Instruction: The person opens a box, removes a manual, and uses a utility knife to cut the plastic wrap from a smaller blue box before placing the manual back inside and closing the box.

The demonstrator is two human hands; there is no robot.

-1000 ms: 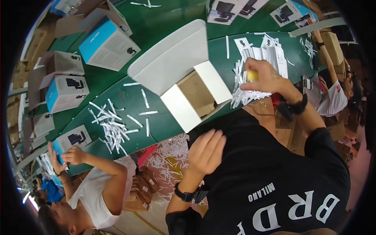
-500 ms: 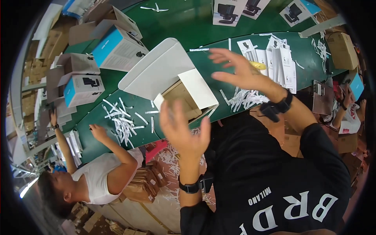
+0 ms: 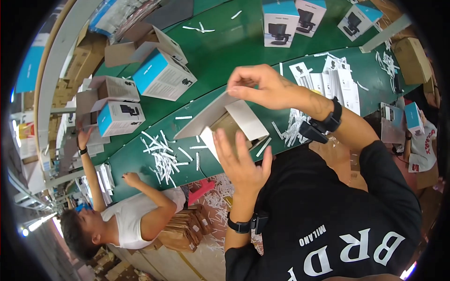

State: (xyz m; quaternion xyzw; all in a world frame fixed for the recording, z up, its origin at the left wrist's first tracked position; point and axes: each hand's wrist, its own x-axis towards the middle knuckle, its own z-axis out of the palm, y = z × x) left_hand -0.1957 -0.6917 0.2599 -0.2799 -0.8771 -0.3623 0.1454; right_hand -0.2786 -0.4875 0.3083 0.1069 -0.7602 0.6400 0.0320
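A white carton [image 3: 247, 118] with a brown inside stands on the green table right in front of me, its big lid [image 3: 205, 117] raised on the far left side and its small side flaps standing up. My right hand [image 3: 267, 87] pinches the top edge of that lid between thumb and curled fingers. Held at the near left of the carton, my left hand [image 3: 243, 161] has its fingers stretched and apart, close to a side flap; whether it touches the flap I cannot tell. The carton's bottom is partly hidden by the hands and flaps.
Loose white paper strips [image 3: 164, 159] lie left of the carton, and more strips [image 3: 294, 129] right of it. Printed leaflets [image 3: 335, 86] are stacked at the right. Open blue-and-white boxes [image 3: 166, 75] stand at the far left, more boxes [image 3: 280, 28] behind. A co-worker [image 3: 140, 218] works at my left.
My right hand has moved left and taken hold of the lid's edge. The lid has tilted up over the carton. My left hand has shifted right and closer to the carton.
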